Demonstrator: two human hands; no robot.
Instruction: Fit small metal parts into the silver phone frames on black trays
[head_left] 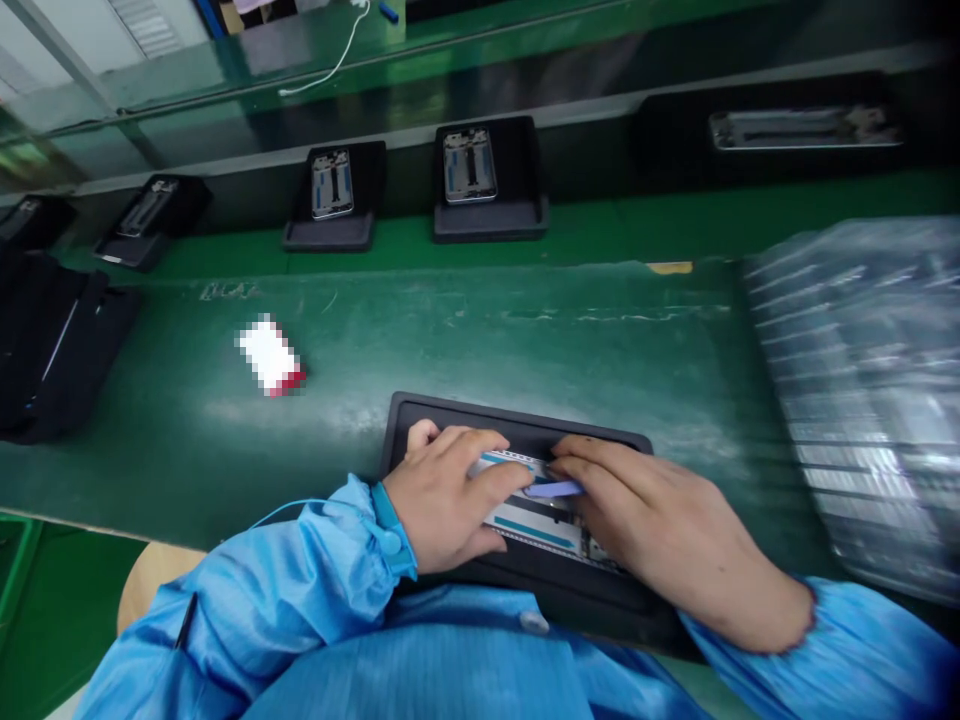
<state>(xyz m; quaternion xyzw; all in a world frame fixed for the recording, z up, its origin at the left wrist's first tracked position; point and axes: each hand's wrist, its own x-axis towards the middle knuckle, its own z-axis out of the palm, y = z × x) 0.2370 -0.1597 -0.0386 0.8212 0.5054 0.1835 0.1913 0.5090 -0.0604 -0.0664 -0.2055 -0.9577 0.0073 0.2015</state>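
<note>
A phone frame point(536, 525) with blue strips lies in a black tray point(480, 412) at the near edge of the green bench. My left hand point(446, 495) rests on the frame's left part, fingers curled over it and pressing it down. My right hand point(660, 530) lies over the right part and pinches a small purple tool point(553, 489) against the frame. Both arms wear light blue sleeves, and a blue strap point(390, 525) circles my left wrist.
Several black trays with phone frames point(470, 165) ride on the belt behind. A stack of clear bagged parts point(870, 390) sits at right. A white and red item point(270, 357) lies on the green mat. Black cases point(45, 340) stand at left.
</note>
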